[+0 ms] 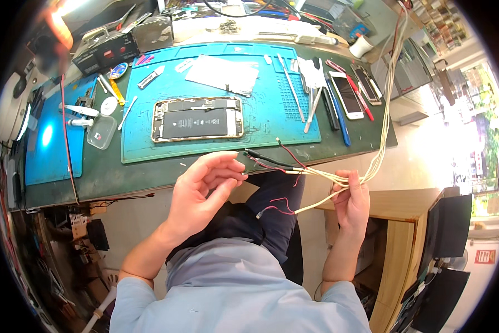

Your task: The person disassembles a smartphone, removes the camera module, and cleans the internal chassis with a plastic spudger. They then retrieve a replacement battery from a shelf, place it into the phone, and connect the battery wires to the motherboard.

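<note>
My right hand (351,201) is closed around a bundle of cream-coloured cables (366,178) in front of the bench edge. The cables fan out to the left into thin red and dark wires with small connectors (259,215) and one black-sleeved lead (269,158). My left hand (202,191) is just left of these ends, fingers curled and thumb near the fingertips. A tiny thing shows at its fingertips, too small to name. Beyond it an opened smartphone (196,133) with a black battery lies on a blue repair mat (282,141).
Tweezers (292,89), a blue pen-like tool (339,116), a white phone (347,97) and a red pen (360,100) lie at the right. A clear plastic box (101,132) stands left of the mat. The cables rise to the upper right; a wooden cabinet (405,205) stands at the right.
</note>
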`<state>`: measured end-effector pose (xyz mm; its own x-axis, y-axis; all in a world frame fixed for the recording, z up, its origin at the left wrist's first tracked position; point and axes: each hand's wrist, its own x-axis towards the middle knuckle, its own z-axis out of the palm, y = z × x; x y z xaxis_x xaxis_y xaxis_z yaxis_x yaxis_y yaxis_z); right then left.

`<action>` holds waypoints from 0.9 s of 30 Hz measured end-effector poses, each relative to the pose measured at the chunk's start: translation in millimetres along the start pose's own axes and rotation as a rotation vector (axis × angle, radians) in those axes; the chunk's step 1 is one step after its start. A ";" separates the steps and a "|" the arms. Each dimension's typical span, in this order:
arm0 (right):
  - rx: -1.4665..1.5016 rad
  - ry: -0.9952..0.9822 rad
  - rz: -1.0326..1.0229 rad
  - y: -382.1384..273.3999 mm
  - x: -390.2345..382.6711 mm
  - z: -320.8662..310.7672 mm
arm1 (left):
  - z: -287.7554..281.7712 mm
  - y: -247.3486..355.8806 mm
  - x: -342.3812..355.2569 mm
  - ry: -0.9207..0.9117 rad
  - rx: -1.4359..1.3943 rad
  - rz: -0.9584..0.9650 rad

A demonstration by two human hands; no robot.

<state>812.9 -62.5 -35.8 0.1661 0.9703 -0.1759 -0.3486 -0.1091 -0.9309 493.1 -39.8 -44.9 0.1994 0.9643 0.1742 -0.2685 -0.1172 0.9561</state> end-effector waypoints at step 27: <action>0.060 0.006 0.024 15.1 2.5 -26.8 | -45.5 18.1 78.7 0.183 1.416 0.373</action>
<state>832.8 -67.5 -58.8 0.1623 0.9663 -0.1996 -0.4073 -0.1187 -0.9056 461.0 44.8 -24.6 0.1790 0.8302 0.5279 0.8692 -0.3849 0.3105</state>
